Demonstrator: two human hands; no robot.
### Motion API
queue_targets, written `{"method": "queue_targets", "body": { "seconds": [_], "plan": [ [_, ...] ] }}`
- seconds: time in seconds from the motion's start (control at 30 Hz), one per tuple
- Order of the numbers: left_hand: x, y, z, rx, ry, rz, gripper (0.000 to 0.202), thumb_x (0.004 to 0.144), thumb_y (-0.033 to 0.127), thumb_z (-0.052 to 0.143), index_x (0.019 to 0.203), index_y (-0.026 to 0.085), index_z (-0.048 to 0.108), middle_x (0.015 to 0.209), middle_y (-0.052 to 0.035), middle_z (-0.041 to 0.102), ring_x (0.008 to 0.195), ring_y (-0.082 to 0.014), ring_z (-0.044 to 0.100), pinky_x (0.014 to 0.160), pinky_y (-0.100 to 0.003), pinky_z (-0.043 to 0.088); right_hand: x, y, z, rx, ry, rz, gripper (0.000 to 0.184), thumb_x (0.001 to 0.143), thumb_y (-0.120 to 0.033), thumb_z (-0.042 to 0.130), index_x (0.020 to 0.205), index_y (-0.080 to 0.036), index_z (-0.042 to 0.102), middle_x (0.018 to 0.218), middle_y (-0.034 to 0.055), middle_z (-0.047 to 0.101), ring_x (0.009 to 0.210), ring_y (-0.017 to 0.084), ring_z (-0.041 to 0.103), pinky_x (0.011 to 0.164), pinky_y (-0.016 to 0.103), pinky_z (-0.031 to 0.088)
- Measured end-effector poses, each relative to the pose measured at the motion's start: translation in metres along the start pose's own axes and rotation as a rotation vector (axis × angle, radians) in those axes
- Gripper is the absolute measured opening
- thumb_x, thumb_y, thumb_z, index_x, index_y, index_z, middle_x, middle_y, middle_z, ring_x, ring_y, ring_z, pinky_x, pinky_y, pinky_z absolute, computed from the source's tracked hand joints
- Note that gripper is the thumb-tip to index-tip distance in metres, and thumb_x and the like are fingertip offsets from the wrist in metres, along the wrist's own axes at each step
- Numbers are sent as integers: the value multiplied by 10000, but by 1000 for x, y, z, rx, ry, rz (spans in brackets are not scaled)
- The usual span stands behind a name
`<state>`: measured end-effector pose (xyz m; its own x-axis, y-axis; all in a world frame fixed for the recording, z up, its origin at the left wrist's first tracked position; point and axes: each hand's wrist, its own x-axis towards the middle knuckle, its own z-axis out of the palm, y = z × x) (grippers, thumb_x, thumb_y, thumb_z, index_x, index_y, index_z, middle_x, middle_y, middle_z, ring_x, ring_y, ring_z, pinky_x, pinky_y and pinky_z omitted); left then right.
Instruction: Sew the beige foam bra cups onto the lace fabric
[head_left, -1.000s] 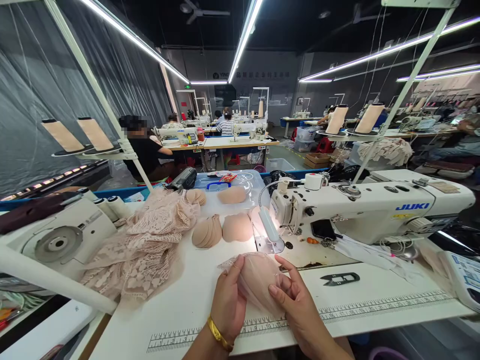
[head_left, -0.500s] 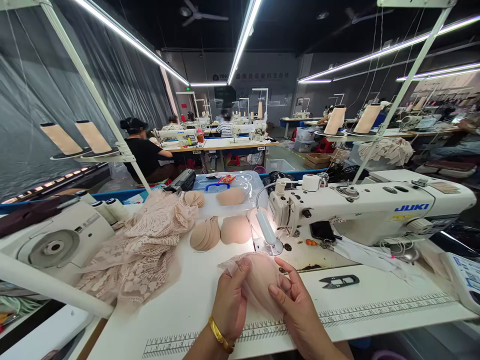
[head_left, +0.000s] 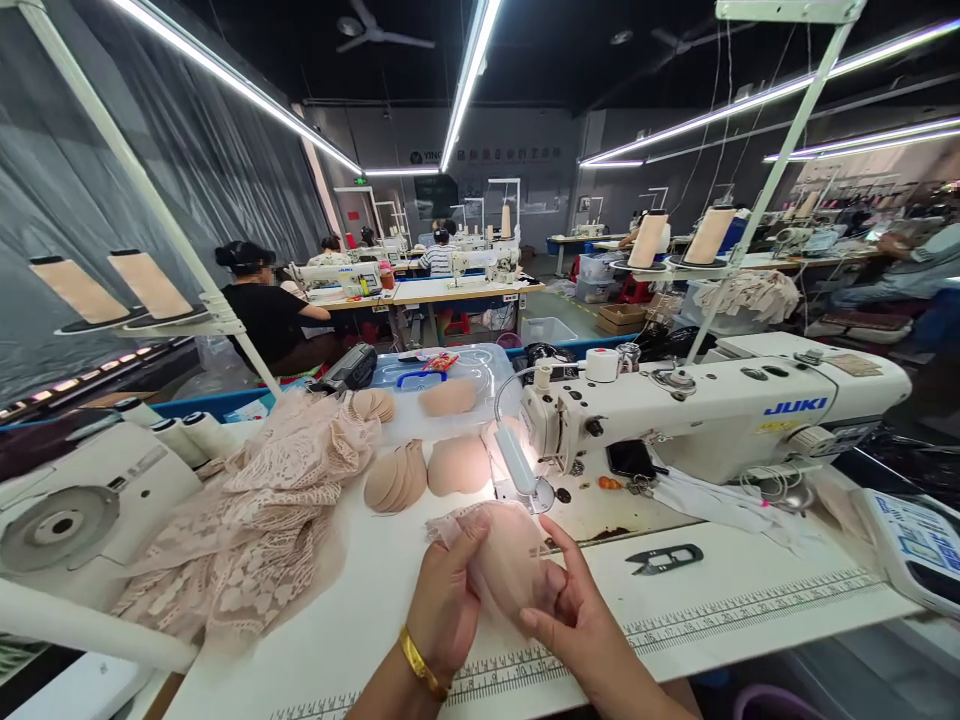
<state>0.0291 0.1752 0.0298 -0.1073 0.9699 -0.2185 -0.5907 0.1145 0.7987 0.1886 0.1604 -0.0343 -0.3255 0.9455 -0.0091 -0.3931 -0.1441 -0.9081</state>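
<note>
A beige bra cup piece (head_left: 506, 565) covered with sheer lace-edged fabric is held up over the table's front, just before the sewing machine's needle area. My left hand (head_left: 450, 595) is closed on its left side, thumb on the front, with a gold bracelet at the wrist. On the right edge, my right hand (head_left: 581, 625) holds the fabric between thumb and curled fingers, its index finger pointing upward. Some of these fingers are hidden behind the sheer layer. Beyond them lie a fan of beige cup pads (head_left: 396, 478) and a wider beige pad (head_left: 458, 465).
A white sewing machine (head_left: 720, 400) with a lit lamp (head_left: 517, 455) stands at right. Black thread snips (head_left: 665, 559) lie near the printed ruler (head_left: 750, 605). Lace fabric (head_left: 262, 510) is heaped at left, beside a clear plastic box (head_left: 480, 365). A co-worker (head_left: 259, 310) sits beyond.
The whole view has shifted, so the scene sits farther left. My right thumb has slid a little lower along the fabric, and my right index finger is straighter.
</note>
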Motion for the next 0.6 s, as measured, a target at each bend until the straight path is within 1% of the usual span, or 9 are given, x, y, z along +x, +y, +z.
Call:
{"method": "queue_targets", "body": {
  "seconds": [0.07, 0.13, 0.17, 0.23, 0.27, 0.3, 0.4, 0.47, 0.6],
  "plan": [
    [-1, 15, -4, 103, -107, -2, 436, 814, 486, 832, 1101, 161, 792, 1106, -127, 775, 1064, -308, 701, 976, -402, 552, 0, -6, -16, -186, -111, -14, 1015, 876, -380, 781, 1633, -339, 105, 895, -25, 640, 858, 199, 651, 846, 372, 491],
    [-1, 28, -11, 373, -369, 21, 405, 879, 499, 750, 1143, 195, 783, 1136, -110, 767, 1048, -299, 698, 966, -399, 550, 7, -18, -34, -438, -211, -109, 923, 923, -300, 697, 1637, -318, 112, 949, 3, 645, 879, 197, 644, 823, 360, 490],
    [0, 32, -14, 582, -551, 58, 364, 885, 489, 733, 1128, 224, 787, 1125, -88, 768, 1032, -293, 695, 959, -397, 547, 14, -25, -42, -593, -267, -197, 827, 937, -267, 659, 1619, -301, 194, 987, 26, 656, 907, 203, 639, 824, 357, 490],
    [8, 32, -17, 959, -859, 158, 195, 848, 411, 752, 978, 274, 801, 1010, -37, 776, 975, -277, 683, 965, -402, 518, 36, -39, -58, -962, -392, -465, 480, 964, -215, 594, 1434, -253, 507, 998, 55, 681, 909, 207, 612, 815, 347, 473],
    [14, 30, -17, 1088, -949, 210, 82, 825, 343, 757, 867, 281, 789, 953, -19, 770, 958, -267, 671, 995, -416, 484, 50, -45, -64, -1153, -438, -590, 287, 993, -176, 541, 1256, -249, 631, 960, 48, 694, 882, 198, 592, 799, 336, 454],
    [22, 26, -16, 1197, -1008, 271, 27, 801, 273, 753, 776, 275, 762, 941, -11, 760, 975, -266, 658, 1040, -445, 434, 65, -50, -68, -1318, -477, -726, 226, 1019, -137, 492, 1092, -241, 680, 935, 40, 706, 871, 190, 573, 795, 333, 434],
    [49, 15, -8, 1494, -1096, 458, 103, 754, 163, 732, 681, 230, 706, 1087, -30, 725, 1098, -293, 624, 1108, -550, 297, 103, -54, -76, -1636, -583, -951, 285, 1051, -98, 465, 888, -228, 660, 881, 11, 712, 870, 178, 539, 786, 325, 395],
    [63, 13, -4, 1656, -1127, 505, 83, 746, 193, 759, 685, 225, 713, 1166, -37, 695, 1108, -290, 630, 1094, -550, 303, 116, -52, -79, -1685, -591, -927, 262, 1030, -71, 491, 887, -225, 649, 906, 11, 720, 930, 178, 547, 743, 300, 378],
    [73, 9, -3, 1668, -1021, 420, 117, 766, 288, 773, 670, 240, 727, 1165, -22, 692, 1017, -246, 658, 1081, -502, 352, 113, -51, -89, -1563, -553, -775, 326, 898, 50, 472, 939, -220, 650, 1044, -4, 752, 1041, 175, 572, 707, 276, 352]
  ]
}}
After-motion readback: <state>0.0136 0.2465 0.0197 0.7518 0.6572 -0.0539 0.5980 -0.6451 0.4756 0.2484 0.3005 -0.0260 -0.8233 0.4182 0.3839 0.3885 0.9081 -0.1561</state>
